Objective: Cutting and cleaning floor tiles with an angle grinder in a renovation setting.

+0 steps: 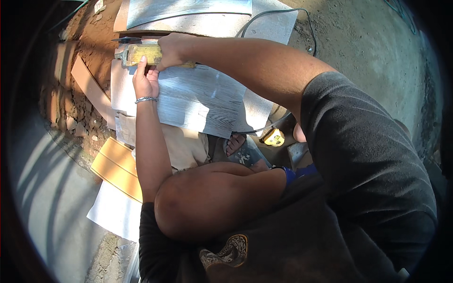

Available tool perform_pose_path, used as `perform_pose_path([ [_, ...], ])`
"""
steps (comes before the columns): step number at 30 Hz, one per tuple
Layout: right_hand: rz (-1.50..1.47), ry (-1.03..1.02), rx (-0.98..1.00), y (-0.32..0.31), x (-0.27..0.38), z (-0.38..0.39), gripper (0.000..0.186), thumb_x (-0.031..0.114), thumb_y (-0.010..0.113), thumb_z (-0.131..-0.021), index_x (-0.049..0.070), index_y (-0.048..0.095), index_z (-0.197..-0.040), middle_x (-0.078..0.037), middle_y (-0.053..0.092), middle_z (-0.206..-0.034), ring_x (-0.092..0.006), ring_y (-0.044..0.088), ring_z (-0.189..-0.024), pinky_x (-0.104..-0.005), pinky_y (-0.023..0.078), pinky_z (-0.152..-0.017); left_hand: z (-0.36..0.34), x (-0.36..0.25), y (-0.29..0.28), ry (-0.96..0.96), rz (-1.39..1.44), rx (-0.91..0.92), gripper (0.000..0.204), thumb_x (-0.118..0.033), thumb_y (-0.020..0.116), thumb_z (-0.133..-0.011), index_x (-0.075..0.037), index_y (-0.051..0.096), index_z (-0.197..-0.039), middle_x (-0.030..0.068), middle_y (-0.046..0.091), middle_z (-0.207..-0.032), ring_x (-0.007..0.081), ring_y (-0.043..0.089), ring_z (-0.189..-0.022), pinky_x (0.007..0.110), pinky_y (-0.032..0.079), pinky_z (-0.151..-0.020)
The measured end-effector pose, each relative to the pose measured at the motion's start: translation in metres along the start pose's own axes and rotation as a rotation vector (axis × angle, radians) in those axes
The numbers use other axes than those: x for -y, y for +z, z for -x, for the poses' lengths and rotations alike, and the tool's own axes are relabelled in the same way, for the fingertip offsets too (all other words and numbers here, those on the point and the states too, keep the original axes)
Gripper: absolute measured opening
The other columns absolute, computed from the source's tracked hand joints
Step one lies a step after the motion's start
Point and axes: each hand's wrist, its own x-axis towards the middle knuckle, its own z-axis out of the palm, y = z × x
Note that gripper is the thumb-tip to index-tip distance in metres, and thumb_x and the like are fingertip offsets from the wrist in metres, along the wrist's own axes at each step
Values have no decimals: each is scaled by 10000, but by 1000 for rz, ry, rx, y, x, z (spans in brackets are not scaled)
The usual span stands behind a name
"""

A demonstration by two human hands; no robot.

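Observation:
A worn yellow angle grinder (144, 50) lies sideways over a grey wood-grain tile (198, 101). Its metal head and thin dark disc (126, 40) point to the left. My right hand (173, 50) reaches across from the right and wraps round the grinder's body. From below, my left hand (146, 81), with a bracelet at the wrist, holds the grinder's near side. The left thumb lies up against the yellow casing, and the other fingers are curled and partly hidden. Sun and shadow patches fall over the tile.
More tile pieces (188, 9) lie at the far side. A black cable (311, 33) loops at the far right. Beside my foot sits a yellow tape measure (274, 137). An orange-tan grooved board (118, 165) and a narrow strip (89, 87) lie at left, near broken reddish rubble (71, 123).

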Motion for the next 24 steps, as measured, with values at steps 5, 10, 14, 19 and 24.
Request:
perform_pose_path([
  [5,-26,-7,-32,0,2,8,807,536,753,-718,-79,627,-1225,-256,691,-1162,-381,678,-1084,-445,541,-928,0,3,-2,17,-13,-10,429,-213,692,-966,64,545,-1259,164,641,-1204,252,652,-1070,375,569,-902],
  [10,-37,16,-3,0,2,9,802,531,750,-719,-72,628,-1234,-248,688,-1183,-378,675,-1094,-440,542,-927,2,5,-2,40,-46,-49,425,-215,687,-969,68,551,-1255,164,643,-1195,249,652,-1067,368,567,-893],
  [14,-49,10,-21,3,1,7,807,531,751,-707,-75,633,-1227,-247,694,-1167,-378,679,-1082,-442,545,-917,2,7,-3,61,-39,-38,437,-214,686,-968,76,547,-1264,171,638,-1201,249,646,-1075,375,566,-894],
  [19,-44,18,-17,6,1,4,808,534,753,-694,-75,642,-1213,-249,701,-1144,-378,685,-1064,-438,547,-908,2,7,-1,48,-44,-70,454,-214,692,-963,84,541,-1271,181,633,-1212,261,642,-1089,390,568,-899],
  [24,-19,43,8,3,4,3,783,537,749,-689,-83,681,-1162,-259,704,-1132,-375,694,-1040,-427,552,-899,7,6,4,39,-53,-119,470,-220,701,-955,85,538,-1274,183,636,-1211,275,647,-1088,399,572,-894],
])
